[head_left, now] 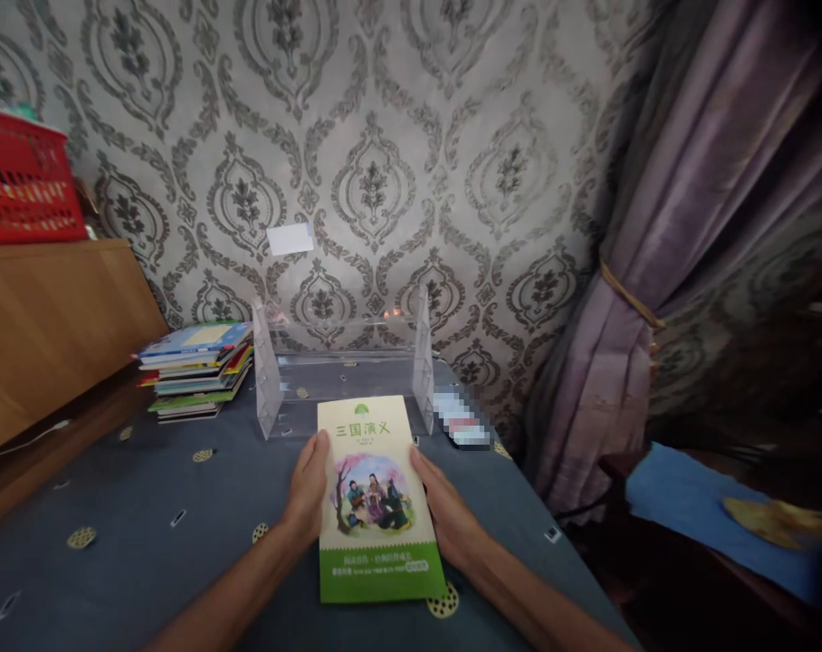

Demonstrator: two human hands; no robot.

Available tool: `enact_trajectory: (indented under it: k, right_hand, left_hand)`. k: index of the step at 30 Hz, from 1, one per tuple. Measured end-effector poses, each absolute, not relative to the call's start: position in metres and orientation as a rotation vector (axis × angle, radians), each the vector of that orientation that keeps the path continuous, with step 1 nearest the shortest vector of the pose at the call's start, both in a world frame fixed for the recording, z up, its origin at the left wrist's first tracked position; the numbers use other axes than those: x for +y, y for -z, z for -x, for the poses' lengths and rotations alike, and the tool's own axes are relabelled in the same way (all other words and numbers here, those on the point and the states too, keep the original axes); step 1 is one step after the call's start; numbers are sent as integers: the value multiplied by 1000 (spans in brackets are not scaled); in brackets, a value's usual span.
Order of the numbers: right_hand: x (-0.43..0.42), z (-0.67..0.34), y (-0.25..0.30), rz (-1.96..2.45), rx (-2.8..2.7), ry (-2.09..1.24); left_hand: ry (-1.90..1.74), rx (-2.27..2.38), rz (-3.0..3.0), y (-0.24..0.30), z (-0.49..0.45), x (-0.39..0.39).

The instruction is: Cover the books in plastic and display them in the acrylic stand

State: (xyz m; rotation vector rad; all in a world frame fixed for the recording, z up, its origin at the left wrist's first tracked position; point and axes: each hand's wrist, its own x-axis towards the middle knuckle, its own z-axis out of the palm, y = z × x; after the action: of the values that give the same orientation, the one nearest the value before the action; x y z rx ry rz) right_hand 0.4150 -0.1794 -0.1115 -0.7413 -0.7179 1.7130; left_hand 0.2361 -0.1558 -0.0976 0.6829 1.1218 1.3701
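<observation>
A cream and green book (377, 498) with an illustrated cover and Chinese lettering is held upright-facing toward me, over the table. My left hand (309, 489) grips its left edge, thumb on the front cover. On the opposite edge, my right hand (444, 498) holds it the same way; the fingers of both hands are largely hidden behind the book. Just beyond the book stands a clear plastic rack (267, 371) with two upright side panels, partly covered by the book's top.
A stack of books (200, 371) lies left of the rack. To its right is a pixelated flat object (462, 418). A red basket (27, 181) sits on a wooden cabinet (58, 317). The patterned tablecloth (146, 525) meets a wallpapered wall, with a tied curtain (628, 299) at right.
</observation>
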Motion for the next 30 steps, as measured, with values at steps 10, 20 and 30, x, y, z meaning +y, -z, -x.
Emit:
enact_trajectory:
  k: [10,20,30]
  right_hand:
    - [-173,-416,97,758,-887,-1565]
    - [-156,-447,60,908,-1587,-1166]
    - [-140,-451,31,822,-1752,-1200]
  left_hand:
    - [-1495,1068,-922,81,-239,-144]
    - [-1286,1000,-1526,55,-207,-142]
    - [-799,938,-1866,17,-167,-130]
